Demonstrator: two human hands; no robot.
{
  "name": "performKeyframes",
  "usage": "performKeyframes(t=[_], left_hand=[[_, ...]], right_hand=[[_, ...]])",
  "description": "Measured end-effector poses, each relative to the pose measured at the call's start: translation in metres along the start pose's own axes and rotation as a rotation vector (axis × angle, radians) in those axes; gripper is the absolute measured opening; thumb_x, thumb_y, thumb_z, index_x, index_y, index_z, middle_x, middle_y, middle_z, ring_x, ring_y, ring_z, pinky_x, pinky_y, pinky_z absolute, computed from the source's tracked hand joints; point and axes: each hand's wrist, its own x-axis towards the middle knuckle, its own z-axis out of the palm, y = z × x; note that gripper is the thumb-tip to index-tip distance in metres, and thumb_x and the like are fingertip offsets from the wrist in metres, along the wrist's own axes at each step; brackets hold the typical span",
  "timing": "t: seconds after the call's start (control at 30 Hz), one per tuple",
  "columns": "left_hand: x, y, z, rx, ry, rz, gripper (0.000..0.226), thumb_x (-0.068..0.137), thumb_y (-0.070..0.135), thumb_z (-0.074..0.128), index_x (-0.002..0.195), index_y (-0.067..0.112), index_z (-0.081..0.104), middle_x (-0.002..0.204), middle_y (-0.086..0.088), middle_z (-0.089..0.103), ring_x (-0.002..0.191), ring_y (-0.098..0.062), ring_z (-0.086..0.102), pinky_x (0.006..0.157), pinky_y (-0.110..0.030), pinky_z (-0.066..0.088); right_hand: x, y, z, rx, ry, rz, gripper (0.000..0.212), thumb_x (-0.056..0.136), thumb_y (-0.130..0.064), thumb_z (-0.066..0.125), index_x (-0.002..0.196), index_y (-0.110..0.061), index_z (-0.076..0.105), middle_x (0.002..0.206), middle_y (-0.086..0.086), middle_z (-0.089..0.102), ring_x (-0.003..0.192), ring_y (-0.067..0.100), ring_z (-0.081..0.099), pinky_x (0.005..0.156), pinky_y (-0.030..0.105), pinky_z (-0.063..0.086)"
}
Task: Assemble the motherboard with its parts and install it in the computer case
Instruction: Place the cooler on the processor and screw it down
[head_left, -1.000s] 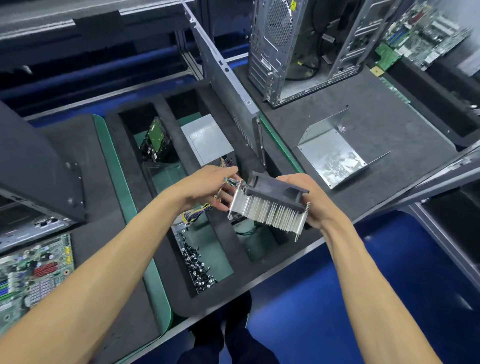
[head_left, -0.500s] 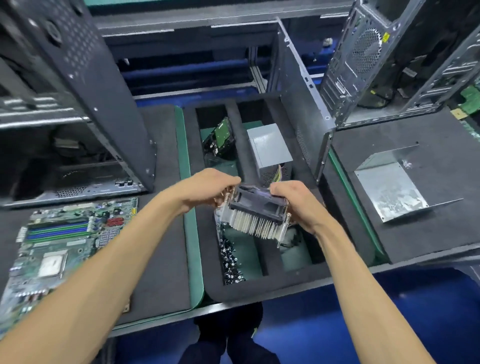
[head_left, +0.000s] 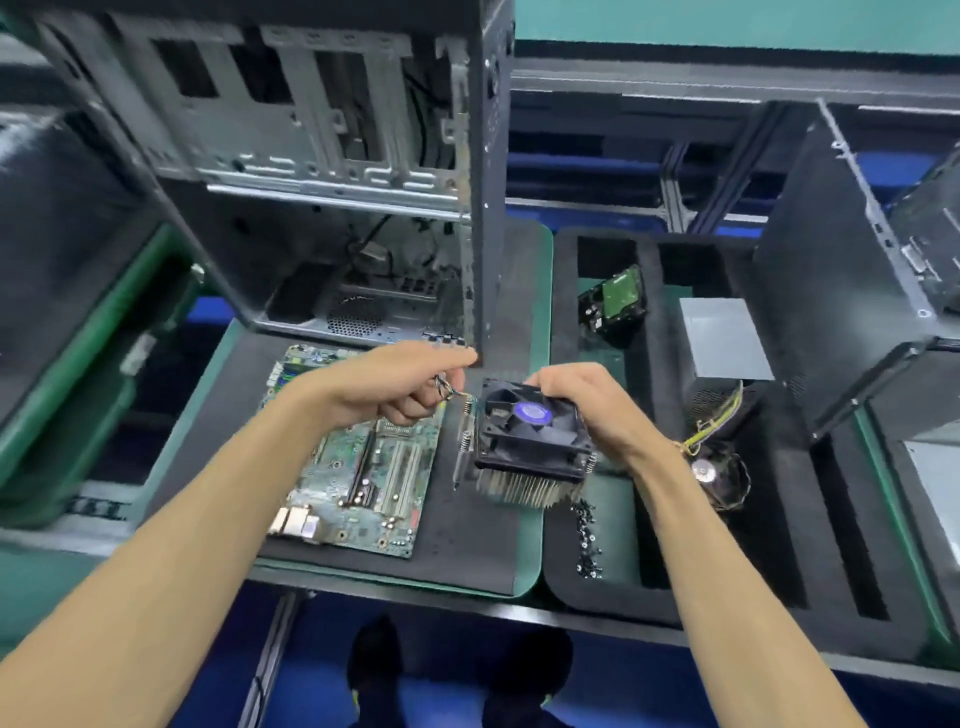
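A CPU cooler (head_left: 527, 447), black fan with a blue hub over silver fins, hangs just right of the motherboard. My right hand (head_left: 587, 400) grips the fan's far right edge. My left hand (head_left: 400, 384) pinches the cooler's thin cable (head_left: 447, 387) above the board. The green motherboard (head_left: 374, 467) lies flat on a black foam mat (head_left: 467, 540). Behind it stands an open computer case (head_left: 332, 171), its inside facing me.
To the right a black foam tray (head_left: 654, 597) holds a hard drive (head_left: 615, 304), a grey power supply (head_left: 722, 340) with coloured wires, a small fan (head_left: 719, 478) and several loose screws (head_left: 587, 535). Another case panel (head_left: 831, 291) stands at the far right.
The view swung left. Both hands carried the cooler from over the foam tray to beside the motherboard. My left hand moved from the cooler's body to its cable.
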Motion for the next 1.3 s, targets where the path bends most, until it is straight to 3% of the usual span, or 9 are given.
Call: performKeyframes(t=[0.13,0.3,0.43,0.57,0.73,0.8,0.9,1.07,1.3], left_hand=[[-0.033,-0.019,-0.039,0.021,-0.096,0.102,0.03,0.087,0.048,0.069,0.079,0.022,0.056,0.057,0.01,0.029,0.05,-0.011,0.017,0.04,-0.018,0.018],[-0.065,-0.047,-0.093,-0.007,-0.045,0.172,0.014,0.094,0.028,0.069,0.082,0.024,0.061,0.063,0.008,0.029,0.051,-0.008,0.02,0.039,-0.015,0.019],[-0.082,-0.071,-0.129,-0.149,0.01,0.124,0.018,0.099,0.036,0.058,0.088,0.022,0.063,0.065,0.008,0.021,0.051,-0.008,0.013,0.037,-0.014,0.015],[-0.091,-0.092,-0.162,-0.165,0.038,0.077,0.031,0.1,0.049,0.05,0.089,0.021,0.06,0.063,0.01,0.022,0.049,-0.007,0.013,0.038,-0.015,0.015],[-0.095,-0.105,-0.181,0.22,0.179,0.172,0.04,0.1,0.052,0.046,0.083,0.024,0.068,0.062,0.013,0.044,0.053,-0.007,0.039,0.055,-0.023,0.033],[-0.096,-0.103,-0.184,0.384,0.246,0.288,0.037,0.101,0.053,0.044,0.097,0.029,0.071,0.087,0.014,0.066,0.08,-0.003,0.06,0.076,-0.025,0.045],[-0.106,-0.088,-0.185,0.5,0.135,0.401,0.053,0.082,0.074,0.056,0.122,0.041,0.062,0.121,0.025,0.063,0.113,0.01,0.055,0.098,-0.019,0.039],[-0.1,-0.077,-0.165,0.832,-0.136,0.365,0.108,0.062,0.061,0.087,0.151,0.031,0.032,0.131,0.023,0.041,0.113,0.01,0.039,0.087,0.006,0.026],[-0.074,-0.089,-0.165,1.14,0.15,0.505,0.105,0.055,0.062,0.088,0.136,0.014,0.043,0.12,0.001,0.042,0.106,-0.012,0.034,0.092,-0.022,0.032]], right_hand=[[0.012,-0.012,0.043,0.016,0.004,0.002,0.023,0.076,-0.021,0.05,0.059,-0.018,0.065,0.072,-0.003,0.063,0.068,0.009,0.051,0.063,0.022,0.041],[0.027,-0.03,0.109,0.005,0.01,-0.013,0.036,0.078,-0.023,0.05,0.073,0.013,0.05,0.076,0.01,0.046,0.073,0.02,0.037,0.065,0.034,0.031],[0.039,-0.04,0.157,0.044,0.03,0.001,0.027,0.081,-0.02,0.048,0.055,-0.019,0.055,0.063,-0.007,0.051,0.062,0.01,0.041,0.058,0.025,0.034],[0.05,-0.044,0.193,0.094,0.115,0.024,0.015,0.078,-0.026,0.05,0.064,-0.021,0.048,0.067,-0.004,0.044,0.06,0.006,0.037,0.06,0.029,0.03],[0.061,-0.048,0.214,-0.037,0.118,0.056,0.028,0.082,-0.032,0.051,0.054,-0.027,0.048,0.06,-0.008,0.048,0.058,0.005,0.037,0.064,0.031,0.031],[0.066,-0.048,0.216,-0.125,0.11,0.093,0.032,0.085,-0.034,0.053,0.053,-0.027,0.051,0.062,-0.007,0.051,0.061,0.007,0.039,0.069,0.034,0.031],[0.074,-0.049,0.218,-0.234,0.138,0.071,0.031,0.082,-0.035,0.054,0.057,-0.017,0.052,0.066,0.001,0.046,0.063,0.011,0.035,0.06,0.029,0.028],[0.085,-0.046,0.221,-0.33,0.155,-0.012,0.036,0.095,-0.013,0.055,0.06,-0.005,0.048,0.062,0.004,0.044,0.06,0.015,0.037,0.058,0.031,0.028],[0.096,-0.037,0.217,-0.14,0.384,-0.043,0.046,0.106,-0.033,0.052,0.065,-0.013,0.06,0.068,-0.006,0.063,0.064,0.006,0.059,0.065,0.017,0.048]])
